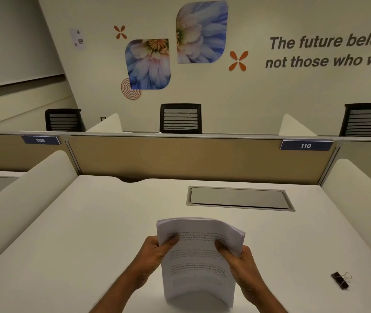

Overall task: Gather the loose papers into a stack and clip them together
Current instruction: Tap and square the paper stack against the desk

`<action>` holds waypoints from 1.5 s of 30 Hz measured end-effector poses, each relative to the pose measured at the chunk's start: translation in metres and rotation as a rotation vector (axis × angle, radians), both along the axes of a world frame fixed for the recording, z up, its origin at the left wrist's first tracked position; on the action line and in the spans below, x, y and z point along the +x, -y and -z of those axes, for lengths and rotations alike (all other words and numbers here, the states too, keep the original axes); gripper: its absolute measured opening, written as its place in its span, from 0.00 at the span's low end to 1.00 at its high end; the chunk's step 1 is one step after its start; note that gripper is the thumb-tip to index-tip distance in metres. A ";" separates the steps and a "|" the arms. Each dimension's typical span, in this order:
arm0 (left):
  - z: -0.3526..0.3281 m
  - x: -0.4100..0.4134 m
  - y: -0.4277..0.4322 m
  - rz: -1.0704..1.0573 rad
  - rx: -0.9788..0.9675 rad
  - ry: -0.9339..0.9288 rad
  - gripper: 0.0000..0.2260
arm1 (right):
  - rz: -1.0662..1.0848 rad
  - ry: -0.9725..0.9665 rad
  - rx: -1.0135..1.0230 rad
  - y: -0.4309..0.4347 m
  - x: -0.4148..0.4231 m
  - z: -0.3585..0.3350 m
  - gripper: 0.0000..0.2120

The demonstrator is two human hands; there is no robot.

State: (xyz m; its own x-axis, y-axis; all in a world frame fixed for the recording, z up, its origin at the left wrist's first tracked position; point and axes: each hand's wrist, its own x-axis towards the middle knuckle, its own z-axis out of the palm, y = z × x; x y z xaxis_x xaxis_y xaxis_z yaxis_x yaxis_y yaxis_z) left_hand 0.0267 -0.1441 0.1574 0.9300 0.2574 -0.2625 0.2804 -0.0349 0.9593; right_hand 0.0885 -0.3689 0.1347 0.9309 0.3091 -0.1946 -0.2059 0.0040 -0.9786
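Got the paper stack (199, 258) upright at near middle of the worktop (78, 233), pinched at both side edges by left grip (155, 251) and right grip (241, 260), binder clip (339, 280) loose off near right

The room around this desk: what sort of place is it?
Probably an open-plan office or study hall: numbered desk tags, a partition panel dividing the rows, and mesh office chairs beyond.
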 end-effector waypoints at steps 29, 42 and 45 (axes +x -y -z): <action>-0.046 0.046 0.064 0.103 0.127 0.079 0.15 | 0.121 0.164 -0.045 0.106 0.031 -0.030 0.10; -0.057 0.064 0.067 0.424 0.252 0.022 0.16 | -0.089 0.357 -0.320 0.047 0.039 -0.070 0.10; -0.059 0.069 0.059 0.510 0.223 0.035 0.16 | 0.026 0.332 -0.287 0.034 0.034 -0.068 0.11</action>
State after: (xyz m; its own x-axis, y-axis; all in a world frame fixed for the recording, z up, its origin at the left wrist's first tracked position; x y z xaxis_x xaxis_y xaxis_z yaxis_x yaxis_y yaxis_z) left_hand 0.0955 -0.2035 0.2167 0.9584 -0.1820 -0.2198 0.1428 -0.3609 0.9216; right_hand 0.1228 -0.4030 0.2024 0.9642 0.2617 0.0421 0.1166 -0.2762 -0.9540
